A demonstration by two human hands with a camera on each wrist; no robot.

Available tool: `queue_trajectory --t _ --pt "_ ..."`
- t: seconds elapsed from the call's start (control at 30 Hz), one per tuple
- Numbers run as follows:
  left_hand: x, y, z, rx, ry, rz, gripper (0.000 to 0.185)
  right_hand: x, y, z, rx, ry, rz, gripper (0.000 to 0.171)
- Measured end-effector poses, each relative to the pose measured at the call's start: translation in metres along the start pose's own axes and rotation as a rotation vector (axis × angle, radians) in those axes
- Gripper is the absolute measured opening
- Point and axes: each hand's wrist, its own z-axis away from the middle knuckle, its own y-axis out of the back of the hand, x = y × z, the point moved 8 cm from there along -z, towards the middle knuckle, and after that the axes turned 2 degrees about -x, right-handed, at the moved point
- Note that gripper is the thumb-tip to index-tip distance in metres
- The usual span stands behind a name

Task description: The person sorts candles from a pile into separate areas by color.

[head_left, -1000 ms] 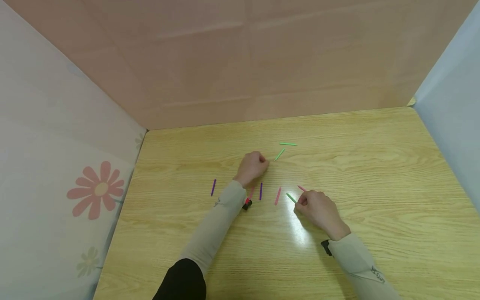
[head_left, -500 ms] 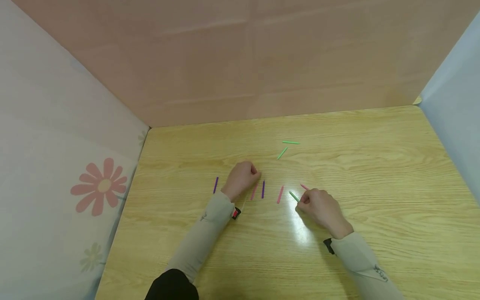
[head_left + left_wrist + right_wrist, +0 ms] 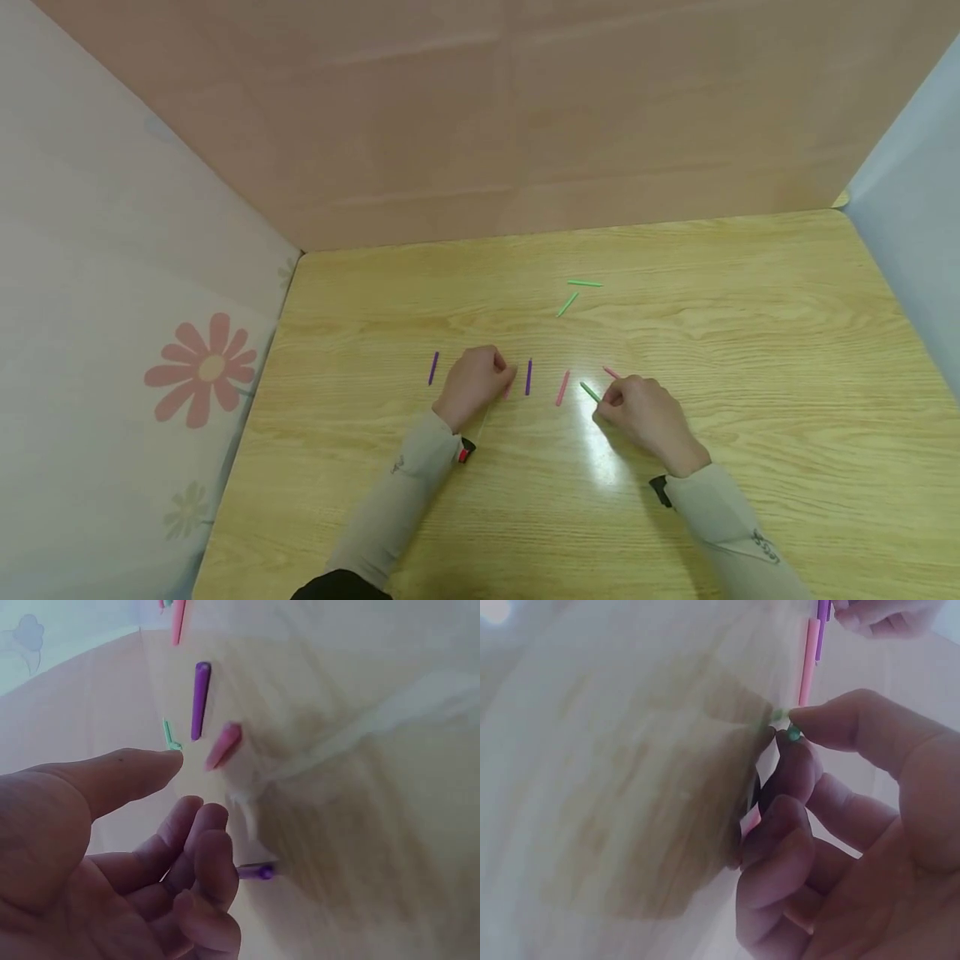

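Note:
My left hand (image 3: 474, 385) hovers low over a pink stick (image 3: 508, 390), partly covering it. In the left wrist view its thumb stands apart from the loosely bent fingers, and nothing lies between them. Purple sticks lie on either side of this hand, one to the left (image 3: 433, 368) and another to the right (image 3: 528, 377). My right hand (image 3: 647, 417) pinches a short green stick (image 3: 591, 392) between thumb and forefinger, its far end pointing up-left. Another pink stick (image 3: 611, 372) pokes out from behind the right hand, the rest hidden.
A pink stick (image 3: 562, 388) lies between the hands. Farther back are two green sticks, one nearly level (image 3: 584, 283), one slanted (image 3: 567, 304). The wooden table (image 3: 360, 317) meets a brown covered panel (image 3: 487, 125) behind and pale walls at the sides.
My left hand has drawn back toward me and to the left, from near the green sticks to over the pink stick. The right hand stays in place with its green stick.

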Motion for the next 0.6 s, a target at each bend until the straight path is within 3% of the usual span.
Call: queue_trajectory --t 0.43,0.6 --pt "0.003 -0.007 0.011 0.046 -0.037 -0.099 0.027 -0.002 0.002 -0.001 0.022 0.017 0.002 0.013" --pt "0.004 -0.009 0.014 0.036 -0.029 -0.13 0.025 -0.003 0.002 -0.001 0.026 0.019 0.002 0.013"
